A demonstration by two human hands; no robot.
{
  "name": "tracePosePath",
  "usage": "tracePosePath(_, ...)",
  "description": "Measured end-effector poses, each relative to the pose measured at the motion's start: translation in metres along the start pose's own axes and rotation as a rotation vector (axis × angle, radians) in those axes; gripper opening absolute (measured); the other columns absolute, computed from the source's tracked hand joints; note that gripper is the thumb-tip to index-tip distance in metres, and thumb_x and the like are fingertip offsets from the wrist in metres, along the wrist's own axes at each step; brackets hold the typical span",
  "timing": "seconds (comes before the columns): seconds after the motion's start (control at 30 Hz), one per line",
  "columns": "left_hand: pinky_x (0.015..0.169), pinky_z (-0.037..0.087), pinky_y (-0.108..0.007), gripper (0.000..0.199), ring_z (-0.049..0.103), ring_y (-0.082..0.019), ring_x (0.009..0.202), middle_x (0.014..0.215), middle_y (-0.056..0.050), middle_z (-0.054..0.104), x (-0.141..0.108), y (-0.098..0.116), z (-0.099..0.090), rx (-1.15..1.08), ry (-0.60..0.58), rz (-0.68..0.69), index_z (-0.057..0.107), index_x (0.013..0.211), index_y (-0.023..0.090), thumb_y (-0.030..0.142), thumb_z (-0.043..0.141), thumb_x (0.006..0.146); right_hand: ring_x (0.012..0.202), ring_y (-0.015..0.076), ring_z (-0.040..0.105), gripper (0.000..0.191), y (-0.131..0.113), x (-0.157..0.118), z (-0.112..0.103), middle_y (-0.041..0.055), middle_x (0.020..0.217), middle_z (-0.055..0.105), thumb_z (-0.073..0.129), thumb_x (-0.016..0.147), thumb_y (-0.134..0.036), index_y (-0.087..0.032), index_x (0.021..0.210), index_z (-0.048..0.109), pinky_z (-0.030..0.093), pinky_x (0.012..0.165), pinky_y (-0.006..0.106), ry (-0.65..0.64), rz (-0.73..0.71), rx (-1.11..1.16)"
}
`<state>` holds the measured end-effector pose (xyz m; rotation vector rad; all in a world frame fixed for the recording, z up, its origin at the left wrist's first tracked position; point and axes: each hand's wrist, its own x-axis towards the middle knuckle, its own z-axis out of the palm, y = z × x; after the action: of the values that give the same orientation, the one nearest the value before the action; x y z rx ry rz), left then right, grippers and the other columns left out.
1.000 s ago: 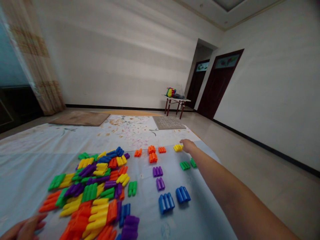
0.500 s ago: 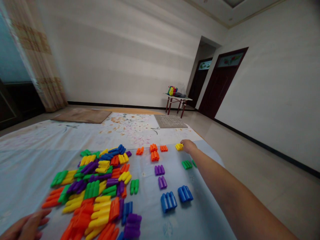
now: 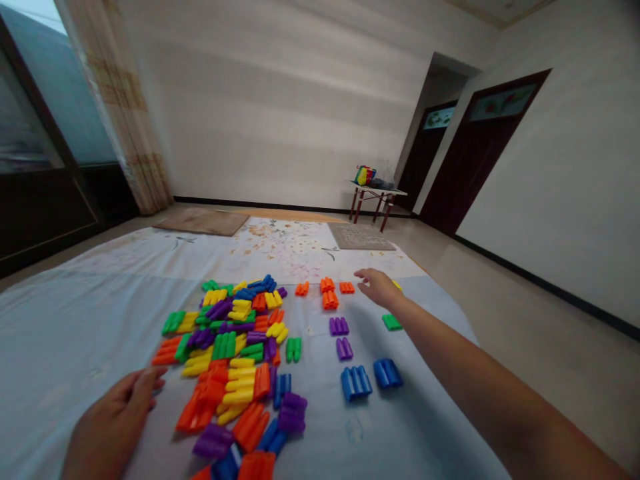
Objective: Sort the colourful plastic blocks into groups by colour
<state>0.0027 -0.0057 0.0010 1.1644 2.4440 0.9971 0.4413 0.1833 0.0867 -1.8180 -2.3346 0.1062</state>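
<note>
My right hand (image 3: 379, 287) is stretched out over the far side of the cloth, its fingers apart and nothing in them. Just beyond its wrist, a yellow plastic block (image 3: 397, 285) shows in part. A green block (image 3: 393, 322) lies below the forearm. To the left of the hand are several orange blocks (image 3: 329, 300); nearer are two purple blocks (image 3: 339, 326) and two blue blocks (image 3: 357, 384). My left hand (image 3: 110, 423) rests beside the mixed pile of coloured blocks (image 3: 240, 384), fingers extended and holding nothing.
A pale blue flowered cloth (image 3: 60, 320) covers the surface. Towards its far edge lie a brown board (image 3: 203, 221) and a grey patterned mat (image 3: 361, 237). A small table (image 3: 377, 190) bearing a colourful bag stands by the far wall.
My right hand has let go of the yellow block and drawn left of it. My left hand shows more fully now. The whole view has shifted, moving the blocks right in the picture.
</note>
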Motion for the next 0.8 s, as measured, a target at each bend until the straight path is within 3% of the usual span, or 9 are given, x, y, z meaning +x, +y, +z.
tracePosePath(0.13, 0.069, 0.047, -0.030, 0.039, 0.064, -0.021, 0.075, 0.084, -0.002, 0.072, -0.009, 0.013, -0.009, -0.097, -0.106, -0.037, 0.064, 0.095, 0.022, 0.049, 0.042, 0.078, 0.096, 0.0175, 0.062, 0.032, -0.075, -0.030, 0.011, 0.0061, 0.110, 0.067, 0.058, 0.083, -0.024, -0.020, 0.114, 0.063, 0.045, 0.086, 0.028, -0.064, -0.398, 0.213)
tracePosePath(0.23, 0.066, 0.046, -0.031, 0.039, 0.063, -0.022, 0.073, 0.084, -0.004, 0.071, -0.015, 0.017, -0.011, -0.111, -0.087, -0.003, 0.065, 0.095, 0.020, 0.047, 0.043, 0.077, 0.095, 0.0203, 0.062, 0.035, -0.121, -0.044, 0.025, 0.0089, 0.108, 0.067, 0.061, 0.081, -0.028, -0.018, 0.115, 0.062, 0.046, 0.084, 0.033, -0.117, -0.498, 0.274)
tracePosePath(0.33, 0.066, 0.046, -0.031, 0.042, 0.062, -0.021, 0.072, 0.084, -0.006, 0.070, -0.018, 0.018, -0.011, -0.124, -0.064, 0.043, 0.066, 0.094, 0.018, 0.048, 0.041, 0.078, 0.106, 0.0250, 0.057, 0.042, -0.152, -0.050, 0.037, 0.0124, 0.116, 0.063, 0.066, 0.079, -0.032, -0.017, 0.118, 0.061, 0.044, 0.089, 0.038, -0.166, -0.509, 0.250)
tracePosePath(0.43, 0.067, 0.046, -0.031, 0.045, 0.062, -0.020, 0.072, 0.085, -0.006, 0.070, -0.021, 0.018, -0.011, -0.168, -0.064, 0.054, 0.065, 0.096, 0.018, 0.050, 0.040, 0.078, 0.114, 0.0283, 0.051, 0.049, -0.172, -0.058, 0.045, 0.0138, 0.124, 0.058, 0.067, 0.078, -0.040, -0.019, 0.121, 0.058, 0.041, 0.093, 0.043, -0.148, -0.528, 0.255)
tracePosePath(0.6, 0.066, 0.046, -0.030, 0.046, 0.061, -0.020, 0.070, 0.084, -0.006, 0.069, -0.023, 0.018, -0.011, -0.209, -0.073, 0.076, 0.066, 0.094, 0.018, 0.052, 0.040, 0.078, 0.115, 0.0279, 0.048, 0.050, -0.194, -0.082, 0.054, 0.0088, 0.124, 0.058, 0.069, 0.075, -0.048, -0.027, 0.119, 0.060, 0.036, 0.096, 0.046, -0.131, -0.677, 0.303)
tracePosePath(0.8, 0.066, 0.046, -0.030, 0.047, 0.061, -0.020, 0.070, 0.084, -0.006, 0.070, -0.026, 0.018, -0.013, -0.229, -0.063, 0.086, 0.067, 0.095, 0.017, 0.052, 0.040, 0.077, 0.109, 0.0296, 0.051, 0.055, -0.198, -0.103, 0.054, 0.0100, 0.116, 0.061, 0.074, 0.070, -0.036, -0.025, 0.122, 0.058, 0.035, 0.096, 0.050, -0.231, -0.703, 0.270)
